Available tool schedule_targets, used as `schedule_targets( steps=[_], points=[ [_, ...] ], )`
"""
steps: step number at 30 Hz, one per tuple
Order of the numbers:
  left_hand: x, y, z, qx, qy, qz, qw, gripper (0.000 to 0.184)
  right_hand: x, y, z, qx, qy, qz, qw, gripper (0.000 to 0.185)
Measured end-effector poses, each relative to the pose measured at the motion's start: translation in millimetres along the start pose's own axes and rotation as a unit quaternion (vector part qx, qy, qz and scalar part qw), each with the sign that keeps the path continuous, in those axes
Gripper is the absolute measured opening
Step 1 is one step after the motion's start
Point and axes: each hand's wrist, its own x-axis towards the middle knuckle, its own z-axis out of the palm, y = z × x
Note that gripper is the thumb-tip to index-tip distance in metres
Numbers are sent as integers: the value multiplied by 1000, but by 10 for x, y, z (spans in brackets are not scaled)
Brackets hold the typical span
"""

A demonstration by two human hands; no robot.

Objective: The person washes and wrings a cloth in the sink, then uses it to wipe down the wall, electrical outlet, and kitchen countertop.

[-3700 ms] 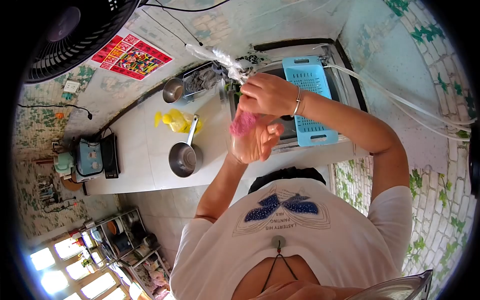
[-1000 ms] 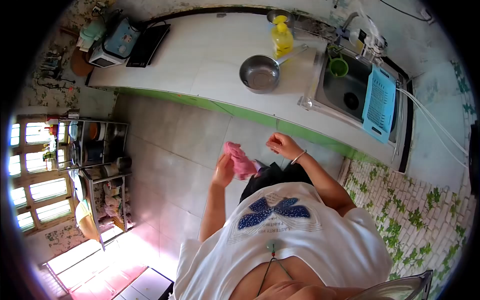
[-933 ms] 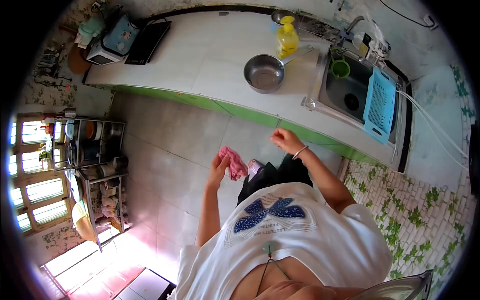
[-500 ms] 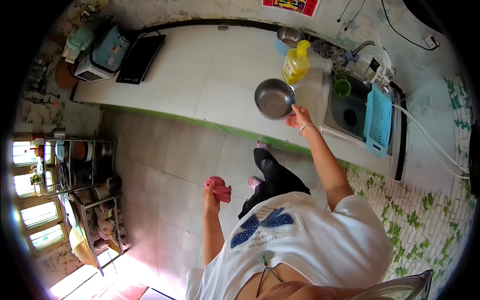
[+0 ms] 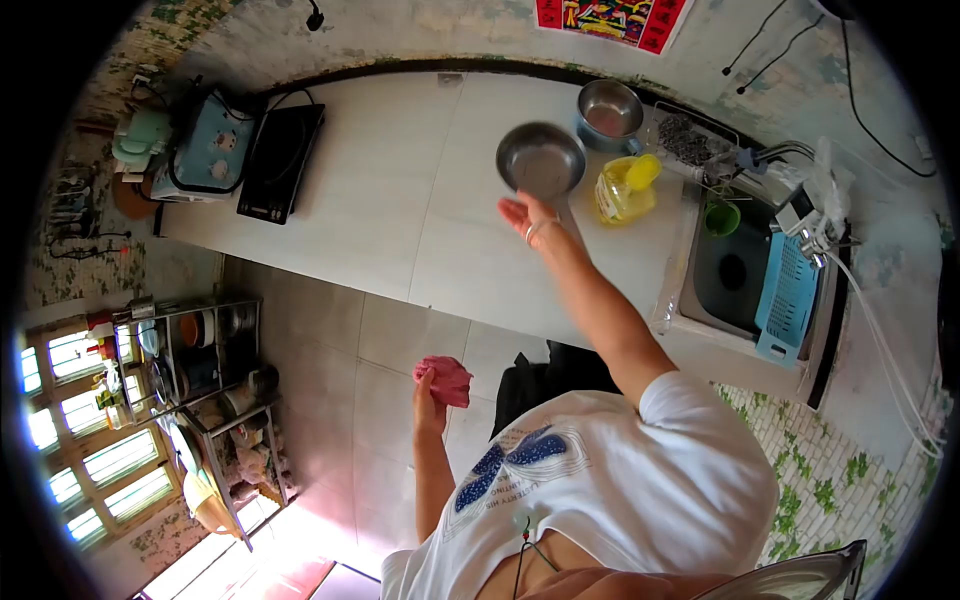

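My left hand [image 5: 428, 405], off to the side above the floor, is closed around a crumpled pink cloth [image 5: 445, 382]. Over the counter reaches my right hand [image 5: 528, 217], its fingers apart, slightly blurred, and beside the front rim of a metal bowl [image 5: 541, 158]. Whether the fingertips touch that rim I cannot tell. Right of the bowl stands a yellow bottle [image 5: 625, 192] with a yellow cap. Behind the bottle, a second metal bowl [image 5: 610, 110] sits on something blue near the wall.
At the right is a sink [image 5: 735, 262] holding a green cup [image 5: 722, 217] and a blue slotted basket [image 5: 785, 300]. A black induction cooker [image 5: 282, 165] lies at the counter's left end beside a light-blue appliance [image 5: 212, 145]. Shelves with pots [image 5: 215, 350] stand at the left.
The metal bowl has moved back and left on the counter, from in front of the bottle. My right hand has moved along with it. My left hand still holds the pink cloth.
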Motion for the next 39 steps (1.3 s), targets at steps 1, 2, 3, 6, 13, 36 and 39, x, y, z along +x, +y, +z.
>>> schedule_targets(
  steps=[1, 2, 3, 6, 13, 36, 39],
  points=[
    [5, -18, -35, 3, 7, -4, 1000, 32, 154, -78, 12, 2, -27, 5, 1000, 23],
    [20, -34, -58, 3, 12, -19, 1000, 32, 99, -143, 72, -22, -32, 4, 999, 23],
    [33, -40, -57, 2, 15, -32, 999, 31, 7, -243, 167, -47, -39, 0, 998, 23],
    [35, -68, -52, 0, -3, -69, 998, 30, -279, -386, 229, -149, -107, 17, 983, 22],
    [109, -18, -163, 14, 28, -81, 996, 31, -1030, -605, 188, -523, -23, -554, 647, 10],
    [-67, -180, -160, -23, 137, -66, 988, 31, -156, -2505, 758, -959, 13, -255, 123, 21],
    [-43, -143, -86, 0, 161, -62, 985, 30, -224, -2536, 824, -938, -18, -346, 23, 14]
  ],
)
